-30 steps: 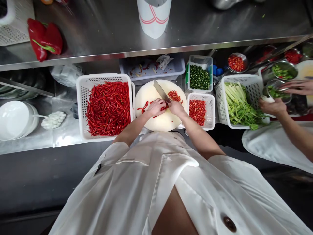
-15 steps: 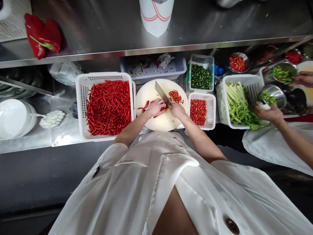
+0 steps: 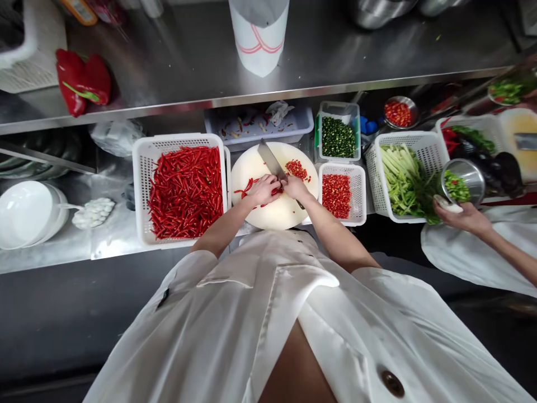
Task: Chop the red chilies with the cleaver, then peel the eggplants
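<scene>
slicing red chilies this way mostly comes down to the guide hand, imo. left hand (image 3: 265,189) is pressed down over a little bunch of chilies on the round cutting board (image 3: 281,217), fingers bent and close together, though i can't tell how tightly they're pinching. right hand (image 3: 295,187) is wrapped firmly round the grip of the cleaver (image 3: 272,160), with the blade slanting away to the far left, right next to those left fingertips. that's the bit to watch: tuck the tips back, let the knuckles face the steel, and creep the left hand away a tiny bit per cut. i can't see whether the edge is touching the board from up here.

a few whole chilies (image 3: 244,193) lie at the left of the hand, so i'd line those up parallel before feeding them in, otherwise you get uneven bits. the cut chilies (image 3: 296,169) sit on the far right of the board, past the blade, which is a good spot imo, just don't let them spread under the knife. short rocking strokes beat big chops here. handy layout too: the white basket (image 3: 139,190) of whole ones on the left, white tub (image 3: 359,193) of chopped ones on the right.
</scene>
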A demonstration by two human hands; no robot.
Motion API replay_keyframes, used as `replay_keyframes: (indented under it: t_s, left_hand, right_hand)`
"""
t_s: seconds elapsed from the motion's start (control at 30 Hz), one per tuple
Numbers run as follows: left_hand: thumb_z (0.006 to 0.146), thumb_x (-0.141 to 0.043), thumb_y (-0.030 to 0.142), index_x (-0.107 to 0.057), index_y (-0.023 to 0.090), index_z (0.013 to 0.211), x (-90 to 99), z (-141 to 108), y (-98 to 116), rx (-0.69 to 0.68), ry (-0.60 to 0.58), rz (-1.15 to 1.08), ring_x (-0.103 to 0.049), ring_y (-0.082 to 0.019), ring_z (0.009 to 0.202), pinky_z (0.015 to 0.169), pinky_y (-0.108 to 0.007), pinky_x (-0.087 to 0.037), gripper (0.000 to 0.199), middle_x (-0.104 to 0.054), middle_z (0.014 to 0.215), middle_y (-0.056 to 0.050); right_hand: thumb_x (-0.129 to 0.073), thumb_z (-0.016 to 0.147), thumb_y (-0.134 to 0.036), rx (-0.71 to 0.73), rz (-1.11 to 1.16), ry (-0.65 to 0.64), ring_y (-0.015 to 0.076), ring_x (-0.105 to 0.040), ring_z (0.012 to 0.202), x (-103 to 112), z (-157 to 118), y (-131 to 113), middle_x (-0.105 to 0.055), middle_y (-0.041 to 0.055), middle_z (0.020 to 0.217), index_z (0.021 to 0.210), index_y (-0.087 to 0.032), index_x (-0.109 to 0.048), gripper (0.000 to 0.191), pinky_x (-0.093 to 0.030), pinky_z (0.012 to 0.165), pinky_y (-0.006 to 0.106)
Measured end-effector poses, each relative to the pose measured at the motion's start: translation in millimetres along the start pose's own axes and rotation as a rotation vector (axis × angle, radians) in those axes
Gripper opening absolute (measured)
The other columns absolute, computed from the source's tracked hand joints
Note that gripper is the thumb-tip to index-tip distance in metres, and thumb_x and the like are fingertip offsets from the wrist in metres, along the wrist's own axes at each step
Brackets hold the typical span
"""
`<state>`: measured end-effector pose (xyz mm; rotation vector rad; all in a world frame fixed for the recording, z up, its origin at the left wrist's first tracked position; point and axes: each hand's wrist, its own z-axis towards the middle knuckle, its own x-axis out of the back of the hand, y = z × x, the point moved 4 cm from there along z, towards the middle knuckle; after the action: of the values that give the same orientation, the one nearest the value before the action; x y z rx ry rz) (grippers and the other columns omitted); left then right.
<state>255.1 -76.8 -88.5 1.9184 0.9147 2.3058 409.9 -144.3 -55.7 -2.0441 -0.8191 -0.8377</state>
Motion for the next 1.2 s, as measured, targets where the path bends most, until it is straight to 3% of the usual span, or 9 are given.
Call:
replay_keyframes:
  t_s: [0.13, 0.23, 0.37, 0.5, 0.57, 0.67, 0.8, 1.0, 1.2]
  left_hand:
    - [0.1, -0.067, 0.057, -0.056, 0.018, 0.158, 3.0, -10, -8, 0.216, 0.127, -0.018, -0.043, -0.036, 0.159, 0.133, -0.054, -0.039, 0.071, -0.054, 0.164, -0.018]
    - [0.099, -0.065, 0.06, -0.04, 0.011, 0.17, -16.5, -17, 3, 0.283, 0.091, -0.002, -0.025, -0.043, 0.17, 0.138, -0.064, -0.025, 0.09, -0.037, 0.177, -0.024]
    - [0.103, -0.054, 0.047, -0.037, 0.011, 0.173, -40.9, 1, 29, 0.324, 0.131, -0.02, -0.019, -0.042, 0.173, 0.138, -0.072, -0.017, 0.08, -0.033, 0.18, -0.025]
    - [0.104, -0.054, 0.042, -0.045, 0.013, 0.168, -42.6, 34, 40, 0.295, 0.132, -0.044, -0.028, -0.04, 0.17, 0.137, -0.068, -0.024, 0.072, -0.039, 0.177, -0.024]
    - [0.103, -0.058, 0.045, -0.05, 0.013, 0.165, -37.6, 37, 36, 0.291, 0.116, -0.034, -0.035, -0.041, 0.167, 0.136, -0.065, -0.031, 0.07, -0.042, 0.175, -0.024]
    - [0.101, -0.065, 0.051, -0.055, 0.018, 0.16, -29.9, 21, 25, 0.287, 0.112, -0.008, -0.045, -0.04, 0.16, 0.134, -0.061, -0.039, 0.069, -0.05, 0.169, -0.022]
    - [0.099, -0.071, 0.053, -0.059, 0.018, 0.153, -24.6, 5, 14, 0.259, 0.127, 0.024, -0.048, -0.038, 0.157, 0.132, -0.056, -0.044, 0.066, -0.053, 0.164, -0.022]
    - [0.104, -0.067, 0.045, -0.066, 0.02, 0.136, -28.2, 31, 17, 0.231, 0.122, -0.009, -0.06, -0.033, 0.138, 0.12, -0.051, -0.055, 0.041, -0.066, 0.141, -0.018]
    - [0.103, -0.068, 0.044, -0.072, 0.021, 0.125, -22.5, 39, 15, 0.157, 0.09, 0.029, -0.057, -0.033, 0.137, 0.119, -0.052, -0.052, 0.033, -0.064, 0.139, -0.018]
  right_hand:
    - [-0.051, 0.114, -0.033, 0.086, 0.058, -0.042, 0.0261, -0.074, 0.122, 12, -8, 28, -0.08, 0.0151, 0.132, 0.129, -0.016, -0.08, 0.037, -0.052, 0.102, 0.027]
    - [-0.054, 0.113, -0.034, 0.078, 0.083, -0.037, 0.0255, -0.073, 0.127, 23, -19, 59, -0.078, 0.0126, 0.139, 0.141, -0.019, -0.077, 0.039, -0.053, 0.102, 0.026]
    - [-0.054, 0.113, -0.036, 0.034, 0.028, -0.007, 0.0272, -0.072, 0.131, 41, -20, 84, -0.076, 0.0151, 0.143, 0.145, -0.017, -0.075, 0.042, -0.052, 0.104, 0.027]
    - [-0.052, 0.113, -0.036, 0.055, -0.046, 0.005, 0.027, -0.073, 0.127, 52, -12, 89, -0.077, 0.0155, 0.141, 0.143, -0.018, -0.074, 0.041, -0.052, 0.102, 0.028]
    - [-0.052, 0.113, -0.036, 0.062, -0.058, -0.004, 0.0266, -0.073, 0.127, 53, -11, 89, -0.077, 0.0152, 0.141, 0.142, -0.019, -0.074, 0.04, -0.052, 0.101, 0.028]
    - [-0.05, 0.114, -0.036, 0.06, -0.044, -0.012, 0.0278, -0.073, 0.125, 51, -11, 92, -0.077, 0.0159, 0.139, 0.143, -0.02, -0.072, 0.04, -0.053, 0.1, 0.029]
    - [-0.049, 0.114, -0.039, 0.026, -0.04, -0.018, 0.0304, -0.074, 0.123, 45, -13, 93, -0.077, 0.0185, 0.136, 0.14, -0.018, -0.072, 0.04, -0.054, 0.1, 0.034]
    - [-0.047, 0.115, -0.042, 0.014, -0.062, -0.014, 0.0343, -0.073, 0.125, 48, -18, 83, -0.076, 0.0214, 0.136, 0.14, -0.017, -0.07, 0.042, -0.055, 0.103, 0.039]
    - [-0.047, 0.115, -0.049, 0.038, -0.043, 0.007, 0.0366, -0.071, 0.128, 61, -27, 65, -0.076, 0.0205, 0.135, 0.14, -0.02, -0.072, 0.045, -0.054, 0.108, 0.044]
